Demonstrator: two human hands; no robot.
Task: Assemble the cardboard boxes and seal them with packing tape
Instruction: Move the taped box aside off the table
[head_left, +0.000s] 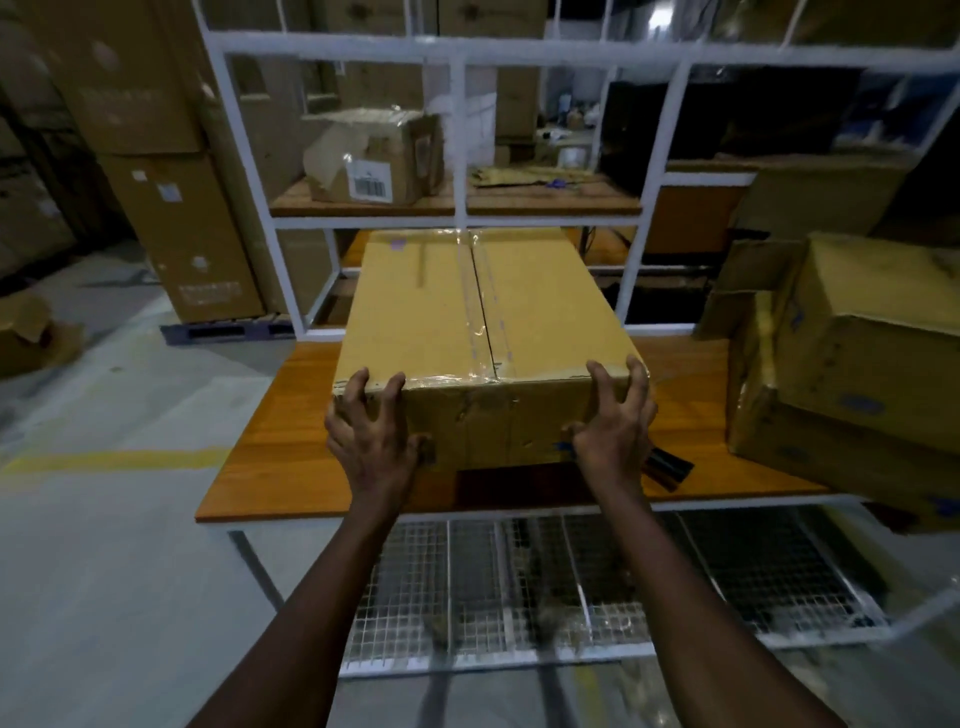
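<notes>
Spread fingertips (358, 378) curl over the top edge of a taped cardboard box (483, 332) as the left hand (371, 436) and right hand (615, 426) clamp its near corners. The box stands mid-table on the wooden worktable (270, 457), clear tape (480, 312) sealing its centre seam. More cartons (857, 364) crowd the table at three o'clock; a white rack (457, 156) rises at twelve.

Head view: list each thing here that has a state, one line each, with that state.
Cardboard box: closed, top seam taped, standing on the wooden table.
Left hand: fingers spread, gripping the box's near left corner.
Right hand: gripping the near right corner.
Barcode-labelled box on the shelf: crumpled, flap loose.
Stacked boxes at right: closed, dented.
</notes>
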